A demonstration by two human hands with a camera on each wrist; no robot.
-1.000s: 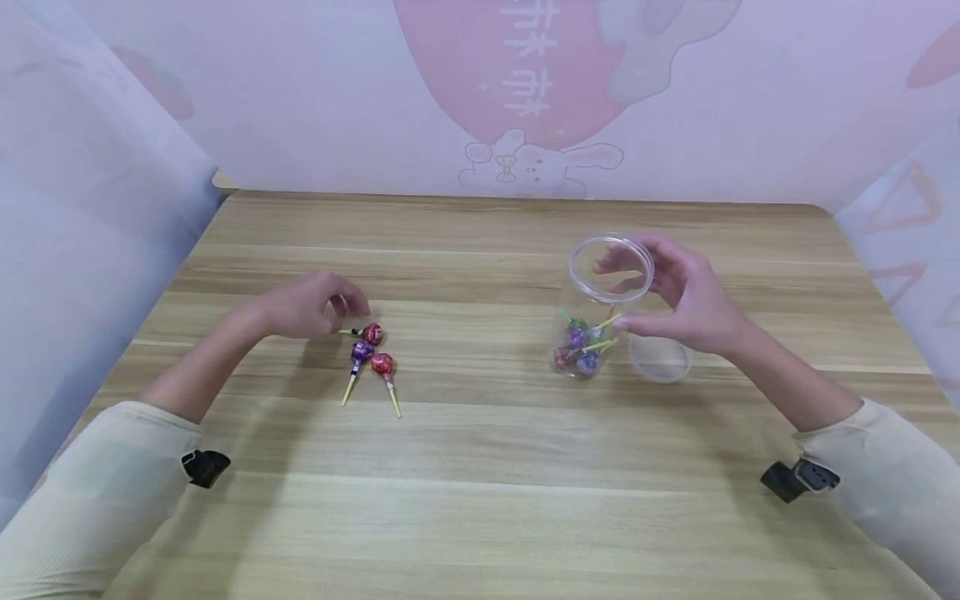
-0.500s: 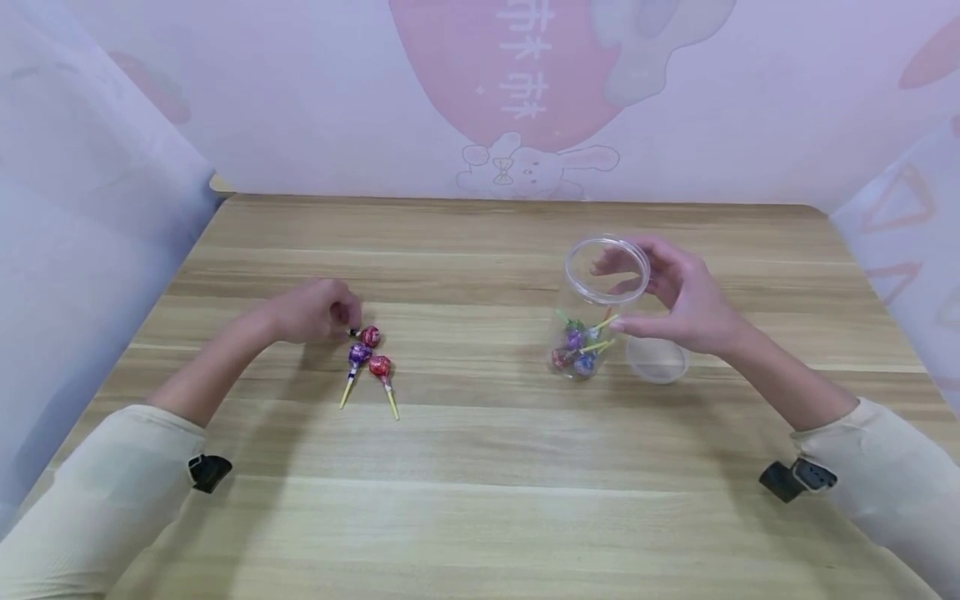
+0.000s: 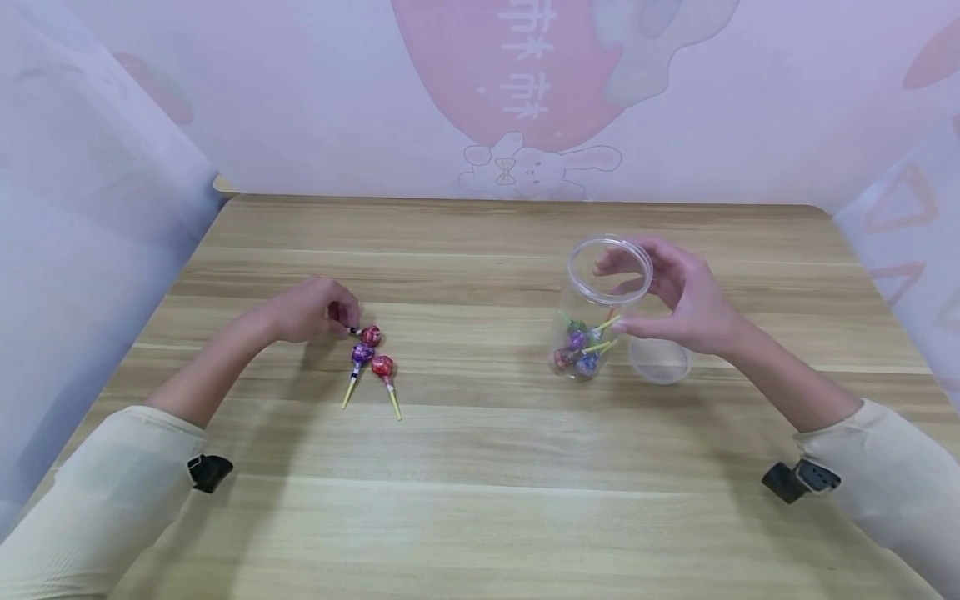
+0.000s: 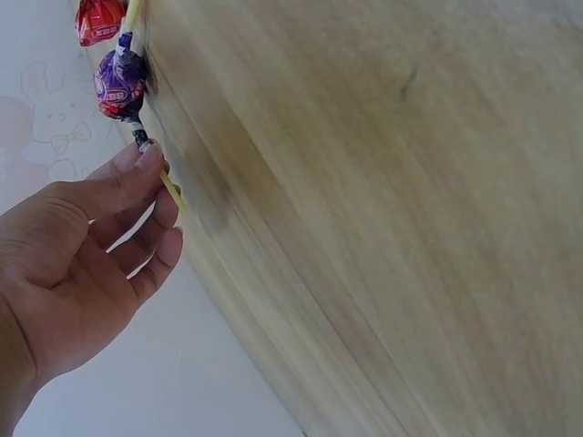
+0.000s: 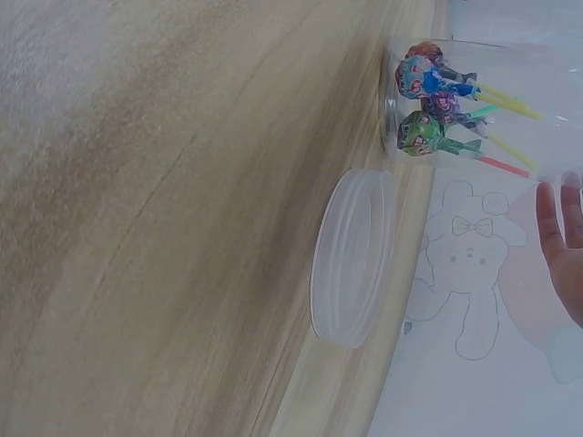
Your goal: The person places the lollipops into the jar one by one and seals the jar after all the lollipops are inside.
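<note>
Loose lollipops (image 3: 371, 354): three, table's left half
Jar (image 3: 597, 307): one, several lollipops inside
Lid (image 3: 659, 360): one
Left hand (image 3: 311, 309): pinching one stick
Right hand (image 3: 686, 296): curled around jar

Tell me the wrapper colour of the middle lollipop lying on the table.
Purple: the middle lollipop has a purple wrapper, clearest in the head view.
</note>
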